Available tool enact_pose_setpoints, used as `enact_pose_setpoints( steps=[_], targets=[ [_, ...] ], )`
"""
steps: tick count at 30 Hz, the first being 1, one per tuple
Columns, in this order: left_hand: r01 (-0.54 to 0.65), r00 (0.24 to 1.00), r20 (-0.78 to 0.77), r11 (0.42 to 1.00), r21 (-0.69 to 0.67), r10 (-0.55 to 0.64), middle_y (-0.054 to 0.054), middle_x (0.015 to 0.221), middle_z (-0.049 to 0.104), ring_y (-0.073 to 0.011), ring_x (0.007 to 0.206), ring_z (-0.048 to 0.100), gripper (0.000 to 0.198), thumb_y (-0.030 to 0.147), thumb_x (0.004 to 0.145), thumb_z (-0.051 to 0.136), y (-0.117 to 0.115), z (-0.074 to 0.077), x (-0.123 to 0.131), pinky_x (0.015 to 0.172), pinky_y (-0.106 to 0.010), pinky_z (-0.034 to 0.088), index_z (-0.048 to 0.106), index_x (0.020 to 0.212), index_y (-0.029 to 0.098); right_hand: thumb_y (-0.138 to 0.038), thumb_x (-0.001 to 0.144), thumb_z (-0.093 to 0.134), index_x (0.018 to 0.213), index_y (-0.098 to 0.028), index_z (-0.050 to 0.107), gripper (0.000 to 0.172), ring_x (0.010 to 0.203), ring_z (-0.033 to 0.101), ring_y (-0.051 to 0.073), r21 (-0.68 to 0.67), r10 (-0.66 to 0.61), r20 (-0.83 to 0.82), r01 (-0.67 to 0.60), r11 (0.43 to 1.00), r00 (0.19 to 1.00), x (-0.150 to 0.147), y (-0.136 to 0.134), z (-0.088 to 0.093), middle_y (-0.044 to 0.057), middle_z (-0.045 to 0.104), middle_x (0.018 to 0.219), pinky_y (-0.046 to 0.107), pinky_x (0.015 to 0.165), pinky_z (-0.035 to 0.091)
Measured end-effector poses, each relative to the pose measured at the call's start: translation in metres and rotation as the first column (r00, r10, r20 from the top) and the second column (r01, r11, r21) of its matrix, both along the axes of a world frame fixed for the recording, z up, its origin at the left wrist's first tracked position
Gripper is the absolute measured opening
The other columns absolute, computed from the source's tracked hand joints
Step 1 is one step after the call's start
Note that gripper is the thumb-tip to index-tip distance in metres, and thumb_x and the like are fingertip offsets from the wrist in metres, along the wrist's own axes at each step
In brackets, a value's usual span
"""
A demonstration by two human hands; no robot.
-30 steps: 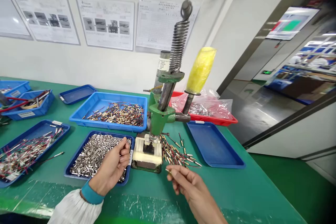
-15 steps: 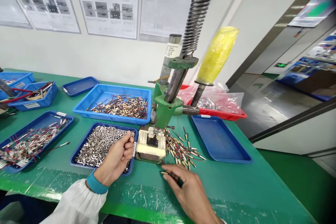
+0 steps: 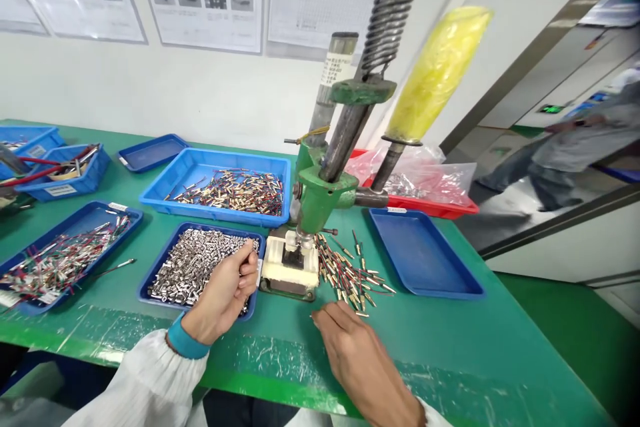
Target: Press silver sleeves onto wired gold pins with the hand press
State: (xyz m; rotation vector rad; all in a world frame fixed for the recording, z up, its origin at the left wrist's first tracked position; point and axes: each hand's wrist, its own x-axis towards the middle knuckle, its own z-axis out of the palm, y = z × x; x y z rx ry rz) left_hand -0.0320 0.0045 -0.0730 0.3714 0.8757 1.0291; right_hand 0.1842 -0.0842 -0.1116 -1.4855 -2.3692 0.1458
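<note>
left hand (image 3: pixel 223 290) pinched narrow over shiny little silver bits (image 3: pixel 193 263), right hand (image 3: pixel 357 353) near slim brassy pieces (image 3: pixel 354 280) with red and dark wires, its grip's hidden so can't tell

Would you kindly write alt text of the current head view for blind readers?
A person's left hand is pinched over a blue tray of silvery parts, while the right hand is over a green table, near a pile of wired, brassy pieces. Between tray and pile stands a green press with a yellow handle.

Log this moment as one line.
left hand: pinched over silver-parts tray | right hand: near wired parts | grip contents: unclear | yellow handle: up
</note>
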Motion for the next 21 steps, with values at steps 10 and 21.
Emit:
enact_pose_setpoints(
  steps=[10, 21],
  targets=[
    [0.019, 0.999, -0.03, 0.993, 0.114, -0.016, 0.009, 0.06, 0.032, -0.0022, 0.048, 0.023, 0.043, 0.039, 0.065, 0.089, -0.014, 0.004, 0.005, 0.041, -0.013, 0.02, 0.069, 0.085, 0.008, 0.007, 0.075, 0.064, 0.076, -0.015, 0.069, 0.023, 0.084, 0.067, 0.027, -0.045, 0.074, 0.344, -0.062, 0.997, 0.936, -0.019, 0.018, 0.036, 0.009, 0.07, 0.086, 0.034, 0.067, 0.047],
    [0.045, 0.994, -0.106, 0.991, 0.128, -0.031, 0.009, 0.058, 0.029, -0.0053, 0.051, 0.016, 0.05, 0.053, 0.065, 0.086, -0.023, -0.004, 0.005, 0.043, -0.02, 0.012, 0.071, 0.081, 0.008, -0.024, 0.092, 0.062, 0.101, -0.023, 0.076, 0.017, 0.087, 0.073, 0.018, -0.071, -0.082, -0.668, 0.046, 0.996, 0.74, -0.025, 0.018, 0.043, 0.005, 0.076, 0.096, 0.023, 0.078, 0.057]
  ],
)
